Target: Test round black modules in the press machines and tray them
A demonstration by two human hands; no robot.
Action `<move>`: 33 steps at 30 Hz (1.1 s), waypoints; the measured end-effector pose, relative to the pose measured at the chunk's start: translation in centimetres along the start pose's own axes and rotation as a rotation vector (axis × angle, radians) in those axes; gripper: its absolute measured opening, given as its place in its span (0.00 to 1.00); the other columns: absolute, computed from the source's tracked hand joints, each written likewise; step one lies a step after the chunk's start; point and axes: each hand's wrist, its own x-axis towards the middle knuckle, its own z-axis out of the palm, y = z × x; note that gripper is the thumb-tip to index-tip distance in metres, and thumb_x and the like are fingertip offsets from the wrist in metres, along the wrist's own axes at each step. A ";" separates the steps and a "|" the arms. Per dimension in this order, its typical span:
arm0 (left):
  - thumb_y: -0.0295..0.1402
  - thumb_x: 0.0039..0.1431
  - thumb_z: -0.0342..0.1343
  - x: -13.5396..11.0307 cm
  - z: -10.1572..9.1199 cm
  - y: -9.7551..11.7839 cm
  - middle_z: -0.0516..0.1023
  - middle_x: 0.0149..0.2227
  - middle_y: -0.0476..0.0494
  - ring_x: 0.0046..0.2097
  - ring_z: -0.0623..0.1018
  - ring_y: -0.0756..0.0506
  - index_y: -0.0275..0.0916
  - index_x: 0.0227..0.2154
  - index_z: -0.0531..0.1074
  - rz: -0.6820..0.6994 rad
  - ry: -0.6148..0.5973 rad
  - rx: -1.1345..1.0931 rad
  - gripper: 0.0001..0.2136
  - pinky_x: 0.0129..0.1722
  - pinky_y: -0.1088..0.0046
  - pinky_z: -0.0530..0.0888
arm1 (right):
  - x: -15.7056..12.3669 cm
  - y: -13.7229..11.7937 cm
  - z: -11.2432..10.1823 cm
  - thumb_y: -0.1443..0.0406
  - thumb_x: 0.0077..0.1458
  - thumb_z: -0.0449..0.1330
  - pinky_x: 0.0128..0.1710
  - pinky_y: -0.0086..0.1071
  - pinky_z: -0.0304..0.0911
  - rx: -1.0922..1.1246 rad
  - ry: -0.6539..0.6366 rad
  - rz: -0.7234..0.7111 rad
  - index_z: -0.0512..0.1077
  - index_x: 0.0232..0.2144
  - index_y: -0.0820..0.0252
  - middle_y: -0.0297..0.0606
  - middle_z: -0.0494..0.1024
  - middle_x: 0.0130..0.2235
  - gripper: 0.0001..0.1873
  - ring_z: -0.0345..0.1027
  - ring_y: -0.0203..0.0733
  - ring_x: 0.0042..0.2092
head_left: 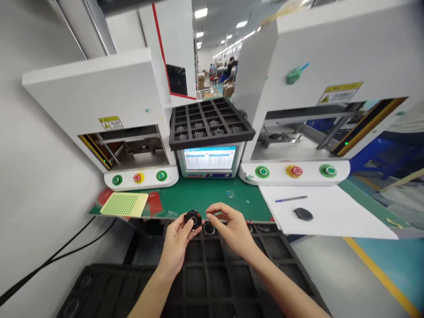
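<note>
My left hand (177, 243) grips a black round disc-shaped part (193, 220) with a ring-like centre and small red marks near its edge. The thumb lies across its face, with the fingers behind. Just to the right is my right hand (233, 227), its thumb and index fingertips brought together in a pinch, apart from the disc; anything between them is too small to make out. Below both hands lies a black compartment tray (213, 276). A similar round part (209, 229) sits in its far row, between the hands.
A green worktop (212, 198) bears a sheet of green dot stickers (124, 204), and white paper (331, 216) with a pen (291, 199) and a black disc (303, 214). Two white press machines (99, 97) flank a monitor (210, 158); a second parts tray (212, 140) rests on it.
</note>
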 end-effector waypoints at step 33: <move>0.28 0.61 0.57 -8.0 -3.1 -5.8 0.83 0.36 0.45 0.35 0.81 0.48 0.44 0.43 0.79 0.389 -0.241 0.831 0.10 0.33 0.78 0.74 | -10.8 2.0 -0.6 0.77 0.52 0.65 0.33 0.29 0.73 0.372 0.035 -0.222 0.74 0.35 0.55 0.35 0.80 0.31 0.12 0.76 0.37 0.33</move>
